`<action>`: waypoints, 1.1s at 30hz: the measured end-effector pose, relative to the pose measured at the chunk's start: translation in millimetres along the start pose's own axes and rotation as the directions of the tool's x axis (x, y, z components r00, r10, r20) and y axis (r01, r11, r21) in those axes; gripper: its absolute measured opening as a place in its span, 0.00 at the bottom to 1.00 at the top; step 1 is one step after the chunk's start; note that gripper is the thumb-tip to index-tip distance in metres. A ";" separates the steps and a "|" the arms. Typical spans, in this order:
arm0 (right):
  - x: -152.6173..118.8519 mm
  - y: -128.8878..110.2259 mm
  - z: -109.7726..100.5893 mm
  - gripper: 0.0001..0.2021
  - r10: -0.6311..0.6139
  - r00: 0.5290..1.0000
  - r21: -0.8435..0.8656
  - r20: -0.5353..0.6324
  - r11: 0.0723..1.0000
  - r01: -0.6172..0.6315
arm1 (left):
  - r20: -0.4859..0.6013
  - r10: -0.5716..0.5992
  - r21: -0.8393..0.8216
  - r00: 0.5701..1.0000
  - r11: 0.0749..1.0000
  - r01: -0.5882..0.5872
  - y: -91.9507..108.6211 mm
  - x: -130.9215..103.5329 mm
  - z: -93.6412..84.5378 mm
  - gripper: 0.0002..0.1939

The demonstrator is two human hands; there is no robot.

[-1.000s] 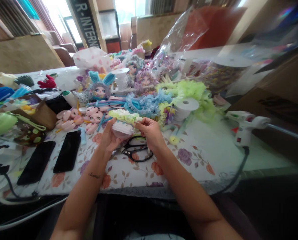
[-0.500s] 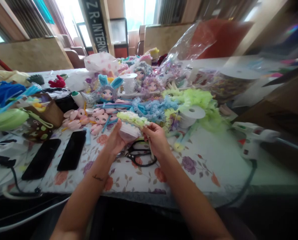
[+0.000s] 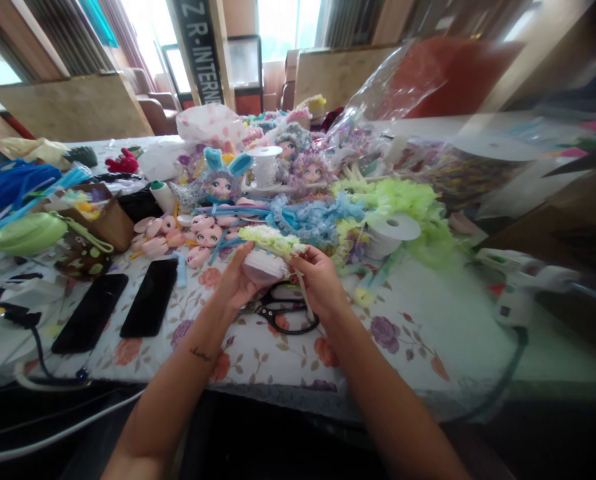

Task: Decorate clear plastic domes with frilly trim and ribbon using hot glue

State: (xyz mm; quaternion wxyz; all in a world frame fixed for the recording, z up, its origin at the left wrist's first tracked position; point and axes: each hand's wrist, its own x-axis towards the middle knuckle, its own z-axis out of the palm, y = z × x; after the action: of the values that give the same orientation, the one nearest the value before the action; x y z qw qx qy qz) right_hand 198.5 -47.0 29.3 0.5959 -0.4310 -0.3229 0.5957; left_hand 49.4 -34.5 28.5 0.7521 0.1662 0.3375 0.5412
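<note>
In front of me, my left hand grips a white, layered-looking piece from its left side, thumb on top. Along the upper edge of that piece runs a fluffy yellow-green and white trim. The fingers of my right hand are pinched on the right end of this trim. A thin pale strip hangs down beside the right palm. Under both hands, black-handled scissors lie on the flowered tablecloth; their blades are partly hidden by my left hand.
Pink doll heads, blue ruffles, lime-green ruffles and a white spool lie beyond my hands. Two black phones are at left. At right rests a white glue gun with its cord. A finished-looking doll sits further back.
The whole view has shifted slightly, so things appear a little further right. Both hands keep hold of the trimmed white piece, with hardly any movement between them.
</note>
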 end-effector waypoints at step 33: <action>1.6 0.5 -13.6 0.15 0.127 0.939 0.216 0.320 0.955 -0.203 | 0.184 0.561 0.478 0.807 0.667 -0.572 -11.2 -21.9 16.1 0.28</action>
State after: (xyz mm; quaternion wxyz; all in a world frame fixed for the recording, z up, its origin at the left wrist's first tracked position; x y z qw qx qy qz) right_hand 210.6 -47.2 23.0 0.5357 -0.2834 -0.2965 0.7381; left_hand 64.3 -57.0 40.3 0.4779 0.4615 0.3921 0.6363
